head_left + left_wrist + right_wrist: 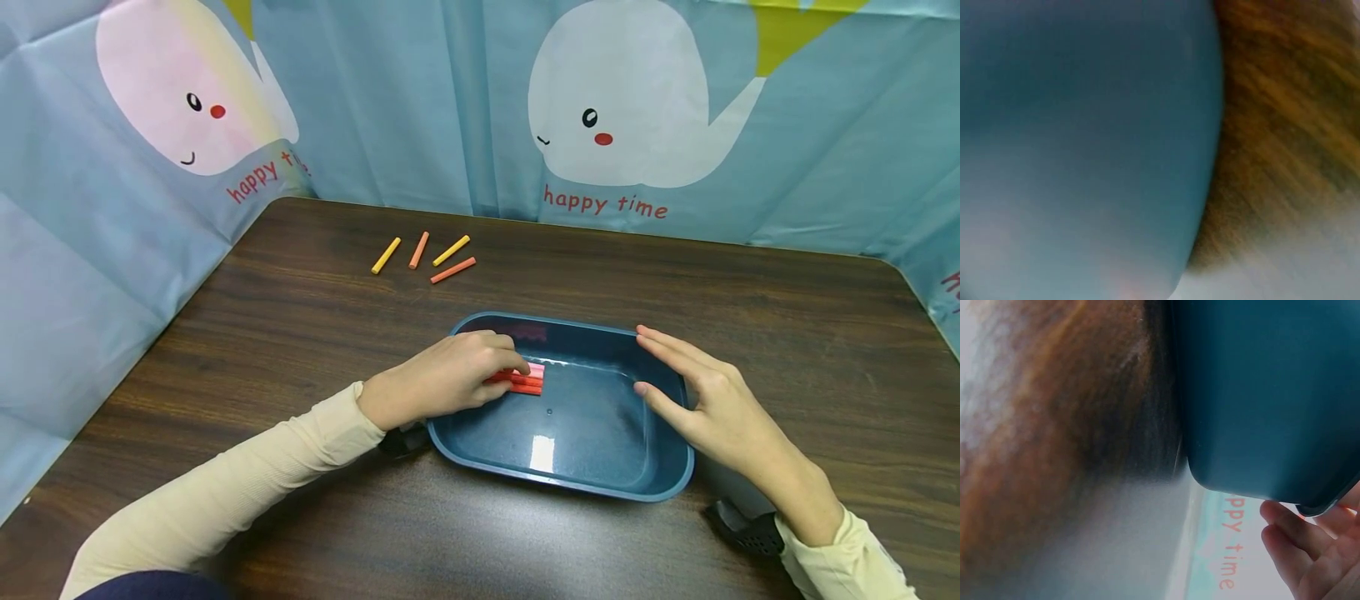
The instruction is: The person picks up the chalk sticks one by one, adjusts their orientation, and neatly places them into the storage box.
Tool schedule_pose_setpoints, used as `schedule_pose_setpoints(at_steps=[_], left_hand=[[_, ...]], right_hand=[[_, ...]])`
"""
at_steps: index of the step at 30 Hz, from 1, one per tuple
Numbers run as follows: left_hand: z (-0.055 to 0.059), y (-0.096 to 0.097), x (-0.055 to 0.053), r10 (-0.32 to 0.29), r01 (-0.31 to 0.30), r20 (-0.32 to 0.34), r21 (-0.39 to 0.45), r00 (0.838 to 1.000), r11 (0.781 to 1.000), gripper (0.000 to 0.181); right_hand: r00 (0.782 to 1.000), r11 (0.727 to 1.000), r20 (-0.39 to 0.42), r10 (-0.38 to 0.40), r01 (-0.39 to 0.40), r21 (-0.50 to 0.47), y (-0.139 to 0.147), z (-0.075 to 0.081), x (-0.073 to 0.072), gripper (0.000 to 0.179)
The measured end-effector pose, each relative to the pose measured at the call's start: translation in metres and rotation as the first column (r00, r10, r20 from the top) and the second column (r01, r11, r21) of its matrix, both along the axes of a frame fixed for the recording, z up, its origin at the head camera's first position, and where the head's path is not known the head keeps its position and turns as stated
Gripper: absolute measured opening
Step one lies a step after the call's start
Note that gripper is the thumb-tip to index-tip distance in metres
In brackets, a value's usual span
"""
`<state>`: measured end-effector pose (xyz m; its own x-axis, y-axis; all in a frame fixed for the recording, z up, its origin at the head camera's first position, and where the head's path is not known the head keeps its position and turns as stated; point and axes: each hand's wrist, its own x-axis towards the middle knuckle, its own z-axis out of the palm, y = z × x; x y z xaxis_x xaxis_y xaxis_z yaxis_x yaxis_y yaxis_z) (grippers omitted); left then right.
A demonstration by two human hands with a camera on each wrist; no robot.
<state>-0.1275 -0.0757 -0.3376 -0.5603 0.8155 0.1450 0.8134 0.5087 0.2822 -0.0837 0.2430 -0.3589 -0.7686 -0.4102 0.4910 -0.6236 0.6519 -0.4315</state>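
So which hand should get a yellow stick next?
Left, I think. The left hand is nearer the yellow sticks, though its fingers touch red sticks in the bin. The right hand is farther, at the bin's right end.

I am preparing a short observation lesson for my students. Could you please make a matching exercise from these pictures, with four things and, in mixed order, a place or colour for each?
Column one:
1. Bin
2. Yellow sticks
3. Left hand
4. Right hand

Column two:
A. At the bin's right end
B. On the table, beyond the bin
C. Dark blue
D. At the red sticks inside the bin

Pairs: 1-C, 2-B, 3-D, 4-A
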Motion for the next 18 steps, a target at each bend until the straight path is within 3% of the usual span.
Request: schedule_pose_setpoints(at_steps=[8, 18], left_hand=[[0.004, -0.003, -0.003, -0.017, 0.015, 0.021, 0.069, 1.000, 0.997, 0.020], [0.015, -0.016, -0.013, 0.026, -0.017, -0.052, 0.182, 0.998, 0.983, 0.024]], right_hand=[[1.000, 1.000, -0.003, -0.006, 0.006, 0.000, 0.000, 0.000, 0.000, 0.064], [1.000, 1.000, 0.005, -0.015, 0.015, 0.000, -0.001, 0.000, 0.000, 0.065]])
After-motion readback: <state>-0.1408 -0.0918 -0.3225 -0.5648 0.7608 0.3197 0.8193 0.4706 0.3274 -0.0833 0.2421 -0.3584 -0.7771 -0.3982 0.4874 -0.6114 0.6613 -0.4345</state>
